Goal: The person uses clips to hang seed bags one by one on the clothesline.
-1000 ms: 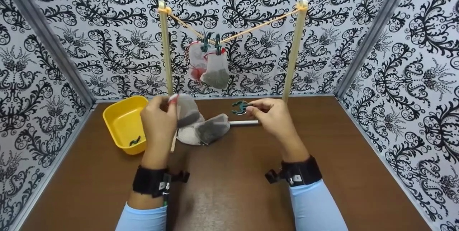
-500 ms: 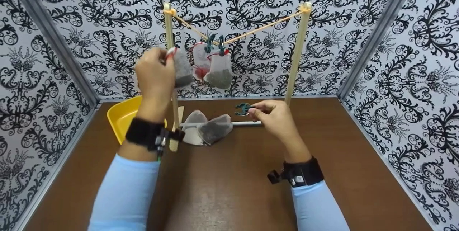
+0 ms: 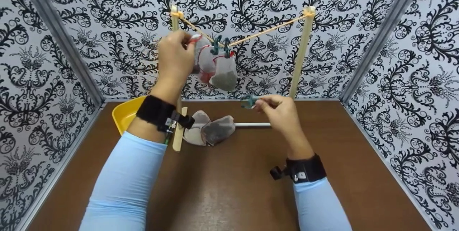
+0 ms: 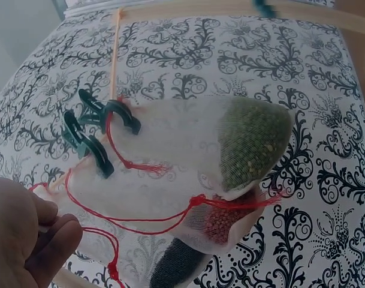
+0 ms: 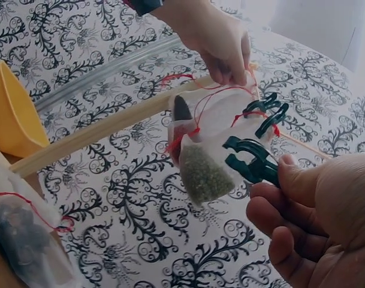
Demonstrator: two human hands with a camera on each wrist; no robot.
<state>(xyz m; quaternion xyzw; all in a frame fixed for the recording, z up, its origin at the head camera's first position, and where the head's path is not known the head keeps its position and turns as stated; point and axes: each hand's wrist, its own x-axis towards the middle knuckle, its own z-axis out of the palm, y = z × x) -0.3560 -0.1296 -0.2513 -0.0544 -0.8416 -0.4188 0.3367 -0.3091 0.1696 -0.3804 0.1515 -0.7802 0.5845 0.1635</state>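
Aloft, left hand (image 3: 175,57) pinches mesh bag (image 3: 201,46) holding dark fill (image 4: 178,264).

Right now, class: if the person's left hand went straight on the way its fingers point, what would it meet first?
The left hand would probably meet the orange cord first, close to two green clips on it; the depth between hand and cord is unclear.

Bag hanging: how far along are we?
Done: the green-filled bag and red-filled bag hang clipped to the string. In hand: the left grip holds a dark-filled bag, unclipped, beside them; the right grip holds a green clip. Probably to go: the loose bags on the table.
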